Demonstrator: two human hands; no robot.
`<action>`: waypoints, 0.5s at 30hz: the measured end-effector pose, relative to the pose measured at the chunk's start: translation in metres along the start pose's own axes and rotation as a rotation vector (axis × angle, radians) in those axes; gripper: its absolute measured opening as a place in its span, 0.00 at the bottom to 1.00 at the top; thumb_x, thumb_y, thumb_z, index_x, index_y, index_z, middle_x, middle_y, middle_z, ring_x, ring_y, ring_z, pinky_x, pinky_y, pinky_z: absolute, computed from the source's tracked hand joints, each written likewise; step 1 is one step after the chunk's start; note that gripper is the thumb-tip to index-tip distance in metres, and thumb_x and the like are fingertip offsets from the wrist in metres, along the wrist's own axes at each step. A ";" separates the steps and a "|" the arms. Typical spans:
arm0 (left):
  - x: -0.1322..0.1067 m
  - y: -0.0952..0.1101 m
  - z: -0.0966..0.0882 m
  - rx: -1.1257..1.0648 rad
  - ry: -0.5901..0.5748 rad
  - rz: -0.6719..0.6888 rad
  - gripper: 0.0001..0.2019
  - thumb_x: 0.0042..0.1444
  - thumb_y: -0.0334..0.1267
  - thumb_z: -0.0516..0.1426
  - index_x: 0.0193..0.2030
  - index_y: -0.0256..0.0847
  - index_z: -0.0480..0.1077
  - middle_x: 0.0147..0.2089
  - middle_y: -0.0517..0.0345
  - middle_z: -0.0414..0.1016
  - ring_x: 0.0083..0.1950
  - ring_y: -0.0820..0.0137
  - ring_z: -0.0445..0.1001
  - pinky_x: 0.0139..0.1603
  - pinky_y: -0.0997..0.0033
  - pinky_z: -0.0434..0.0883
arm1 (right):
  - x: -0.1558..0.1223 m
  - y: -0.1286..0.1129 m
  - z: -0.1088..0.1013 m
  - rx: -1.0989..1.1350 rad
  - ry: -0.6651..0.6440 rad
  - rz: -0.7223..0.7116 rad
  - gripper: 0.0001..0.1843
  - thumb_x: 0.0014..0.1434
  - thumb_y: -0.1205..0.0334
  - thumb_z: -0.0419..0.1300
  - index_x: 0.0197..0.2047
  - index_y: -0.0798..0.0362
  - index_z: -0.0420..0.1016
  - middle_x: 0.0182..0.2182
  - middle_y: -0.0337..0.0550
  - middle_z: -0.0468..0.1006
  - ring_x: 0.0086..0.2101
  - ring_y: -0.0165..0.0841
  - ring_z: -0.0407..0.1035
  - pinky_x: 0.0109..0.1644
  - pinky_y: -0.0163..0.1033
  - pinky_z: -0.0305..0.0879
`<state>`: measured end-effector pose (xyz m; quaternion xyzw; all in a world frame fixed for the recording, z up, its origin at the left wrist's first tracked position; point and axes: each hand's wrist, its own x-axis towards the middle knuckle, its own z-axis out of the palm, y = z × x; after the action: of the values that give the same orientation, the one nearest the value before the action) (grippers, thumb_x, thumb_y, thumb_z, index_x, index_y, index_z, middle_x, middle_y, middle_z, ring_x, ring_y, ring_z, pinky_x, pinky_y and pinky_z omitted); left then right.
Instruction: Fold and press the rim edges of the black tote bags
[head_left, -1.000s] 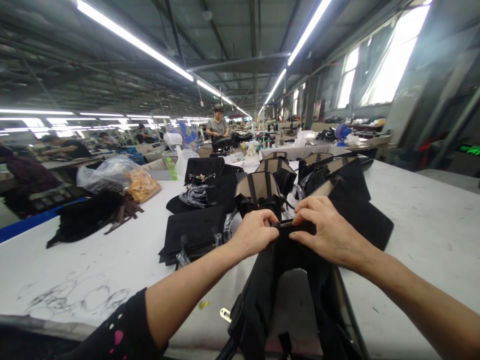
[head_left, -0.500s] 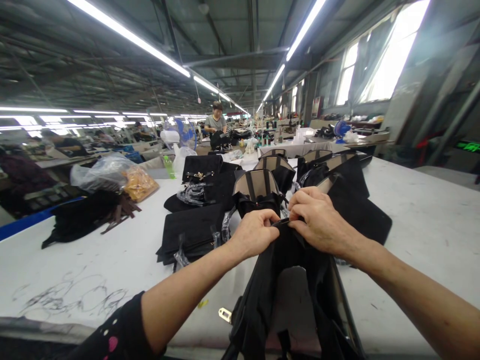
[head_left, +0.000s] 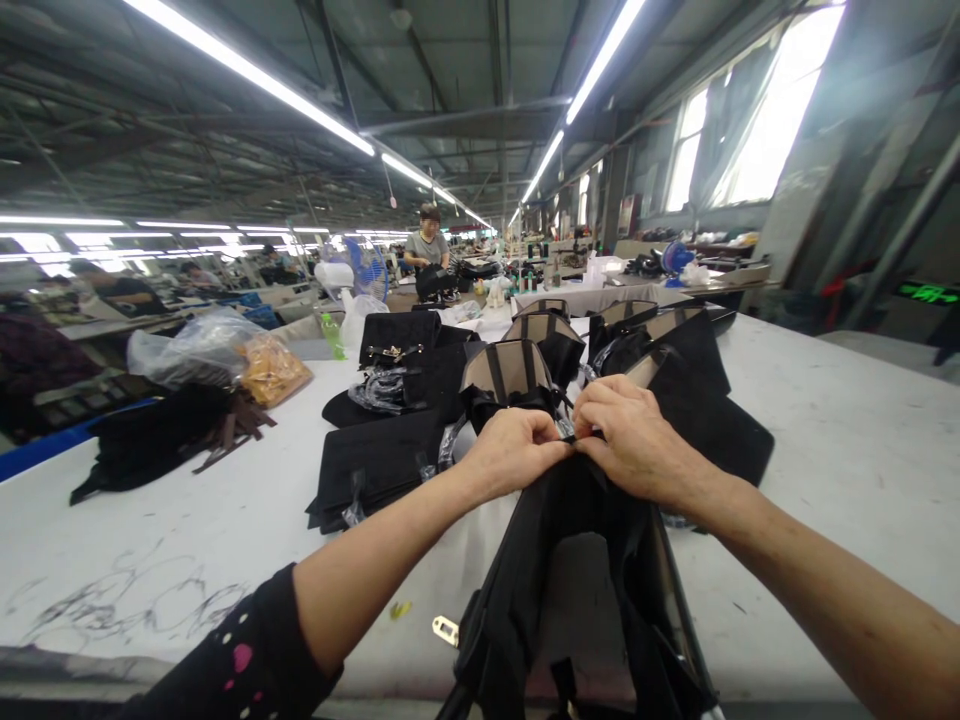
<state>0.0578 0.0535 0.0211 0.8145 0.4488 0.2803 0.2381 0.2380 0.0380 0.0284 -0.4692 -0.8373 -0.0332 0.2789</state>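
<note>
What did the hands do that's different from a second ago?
The right hand moved left and the left hand edged right, so their fingertips now nearly meet at the far edge of the black bag. The right thumb and finger, spread apart before, have closed there in a pinch. Neither hand let go of the bag. The gold metal tag stayed lying on the table.

table (head_left: 847, 470): white top
centre: black bags (head_left: 381, 462), several with beige panels (head_left: 508, 370)
left: black cloth (head_left: 154, 435), brown strips (head_left: 235, 432), clear plastic (head_left: 187, 347), orange bundle (head_left: 274, 370)
near edge: thread-like tangle (head_left: 142, 602), yellow scrap (head_left: 401, 609)
</note>
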 end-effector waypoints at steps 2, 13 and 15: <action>-0.001 0.002 -0.003 0.049 0.048 -0.014 0.10 0.49 0.41 0.56 0.24 0.38 0.72 0.23 0.61 0.71 0.26 0.74 0.66 0.25 0.76 0.57 | -0.005 0.005 -0.005 0.134 0.017 0.036 0.03 0.53 0.68 0.59 0.33 0.51 0.71 0.38 0.42 0.74 0.46 0.39 0.63 0.52 0.46 0.58; -0.031 -0.014 -0.024 0.242 0.202 -0.294 0.07 0.50 0.39 0.54 0.25 0.39 0.67 0.24 0.61 0.70 0.28 0.71 0.68 0.29 0.73 0.61 | -0.119 -0.008 -0.017 0.554 0.012 0.512 0.31 0.52 0.46 0.61 0.58 0.42 0.64 0.54 0.46 0.73 0.48 0.44 0.71 0.46 0.44 0.73; -0.025 -0.009 -0.025 0.330 0.141 -0.188 0.06 0.49 0.37 0.55 0.34 0.40 0.69 0.32 0.59 0.72 0.34 0.68 0.70 0.33 0.71 0.65 | -0.130 -0.017 -0.012 0.451 0.006 0.490 0.38 0.45 0.49 0.67 0.59 0.40 0.62 0.55 0.46 0.72 0.50 0.47 0.70 0.47 0.46 0.73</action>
<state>0.0244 0.0402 0.0274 0.7754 0.5782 0.2358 0.0946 0.2821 -0.0746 -0.0224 -0.5828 -0.6852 0.2198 0.3777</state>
